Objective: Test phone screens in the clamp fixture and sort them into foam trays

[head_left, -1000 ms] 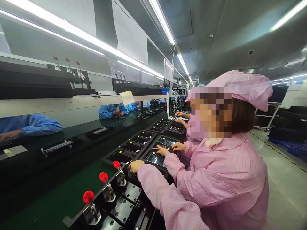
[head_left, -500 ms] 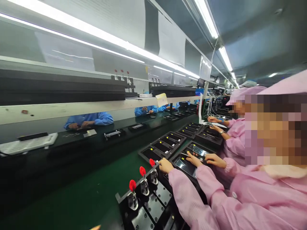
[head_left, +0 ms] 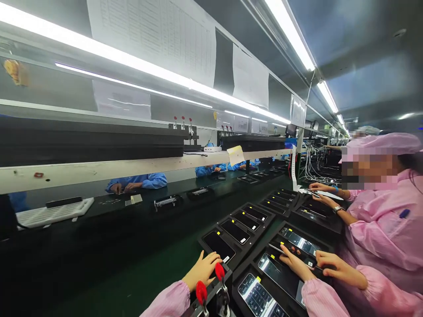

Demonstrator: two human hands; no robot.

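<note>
My left hand [head_left: 202, 270] reaches in from the bottom, in a pink sleeve. Its fingers are stretched out and rest at the far end of a black fixture [head_left: 211, 294], beside the near corner of a black tray [head_left: 243, 253]. Two red-tipped toggle clamps [head_left: 201, 291] stand on the fixture, right of my wrist; the rest of it is cut off by the frame. Dark phone screens [head_left: 218, 246] with yellow tabs and white labels lie in that tray. My right hand is out of view.
At the right a co-worker's hands [head_left: 299, 264] hold a phone over a second black tray [head_left: 236, 281] of phones. Another pink-clad worker [head_left: 380, 220] sits beyond. A shelf [head_left: 148, 164] spans the green bench [head_left: 132, 286]; a white keyboard [head_left: 56, 213] lies at the left.
My left hand has come from the bottom edge up to the fixture's far end. My right hand, earlier on that end, has left the view. The fixture sits lower in the picture.
</note>
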